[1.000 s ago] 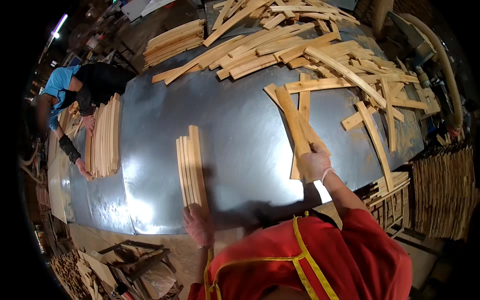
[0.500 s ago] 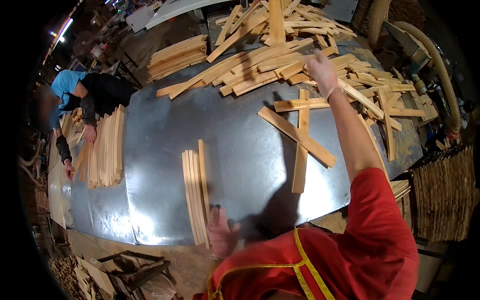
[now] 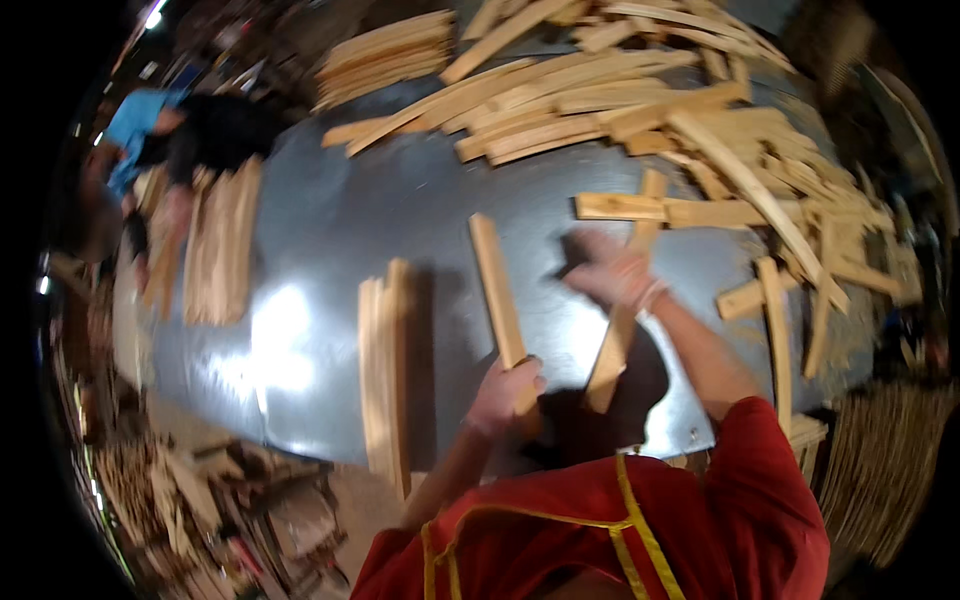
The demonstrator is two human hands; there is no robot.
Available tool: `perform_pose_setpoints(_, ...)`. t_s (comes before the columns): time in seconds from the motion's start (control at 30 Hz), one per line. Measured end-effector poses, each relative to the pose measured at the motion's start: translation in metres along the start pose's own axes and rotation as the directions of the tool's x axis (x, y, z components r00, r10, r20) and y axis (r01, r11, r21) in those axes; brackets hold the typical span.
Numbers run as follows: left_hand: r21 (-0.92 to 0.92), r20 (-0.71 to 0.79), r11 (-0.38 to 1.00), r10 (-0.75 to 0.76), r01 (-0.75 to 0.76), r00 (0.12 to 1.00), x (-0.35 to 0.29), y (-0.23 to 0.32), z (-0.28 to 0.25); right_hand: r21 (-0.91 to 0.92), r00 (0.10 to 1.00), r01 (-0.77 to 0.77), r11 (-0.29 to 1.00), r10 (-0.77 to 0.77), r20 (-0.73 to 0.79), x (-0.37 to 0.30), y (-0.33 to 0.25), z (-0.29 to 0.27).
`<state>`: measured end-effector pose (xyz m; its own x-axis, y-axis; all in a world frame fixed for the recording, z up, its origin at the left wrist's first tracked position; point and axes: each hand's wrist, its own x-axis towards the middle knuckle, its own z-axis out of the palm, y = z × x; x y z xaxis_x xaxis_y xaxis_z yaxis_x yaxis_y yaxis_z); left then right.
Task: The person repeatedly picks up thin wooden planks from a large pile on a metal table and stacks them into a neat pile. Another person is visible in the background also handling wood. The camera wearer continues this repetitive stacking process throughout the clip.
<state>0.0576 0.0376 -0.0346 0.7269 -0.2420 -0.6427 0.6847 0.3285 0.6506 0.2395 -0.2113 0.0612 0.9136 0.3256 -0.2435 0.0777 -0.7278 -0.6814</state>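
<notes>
My left hand (image 3: 505,393) is closed around the near end of a wooden slat (image 3: 494,285), which points away from me over the metal-topped table. To its right, my right hand (image 3: 607,272) is blurred, with thumb and fingers apart. It is above or against another slat (image 3: 612,352) that slants towards me; contact cannot be made out. The far part of that slat meets a crosswise slat (image 3: 620,207). Left of my left hand, several slats stand together in a narrow row (image 3: 382,375), their near ends reaching past the table edge.
A large loose pile of slats (image 3: 570,100) covers the table's far and right side. A neat stack (image 3: 385,55) lies beyond the far edge. At the left, a co-worker in a blue shirt (image 3: 140,125) handles another row of slats (image 3: 222,245). Stacked wood (image 3: 885,465) stands at right.
My left hand has left the row's side and moved right, now gripping a slat. My right hand has come back from the pile towards me. The diagonal slat no longer crosses the other one.
</notes>
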Motion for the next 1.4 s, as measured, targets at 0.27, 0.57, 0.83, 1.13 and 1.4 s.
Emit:
perform_pose_setpoints(0.27, 0.86, -0.435, 0.497, 0.594, 0.116, 0.676, -0.101, 0.063, -0.072, -0.675, 0.958, -0.089, 0.733, 0.248, 0.144, 0.067, 0.063, -0.049)
perform_pose_setpoints(0.57, 0.932, -0.333, 0.323, 0.595, 0.162, 0.732, -0.187, 0.016, -0.294, -0.731, 0.824, 0.435, 0.527, 0.094, 0.558, 0.018, -0.031, 0.056)
perform_pose_setpoints(0.83, 0.865, -0.474, 0.432, 0.541, 0.254, 0.694, -0.183, 0.02, -0.234, -0.416, 0.976, -0.178, 0.892, 0.213, 0.04, 0.042, -0.142, 0.103)
perform_pose_setpoints(1.13, 0.886, -0.402, 0.444, 0.585, 0.137, 0.704, -0.182, 0.01, -0.236, 0.109, 0.999, -0.049, 0.993, 0.048, 0.014, -0.007, -0.136, 0.197)
perform_pose_setpoints(1.4, 0.978, 0.144, -0.192, 0.902, 0.079, 0.406, -0.167, 0.029, -0.165, -0.325, 0.996, -0.022, 0.946, 0.048, 0.072, -0.142, -0.067, 0.195)
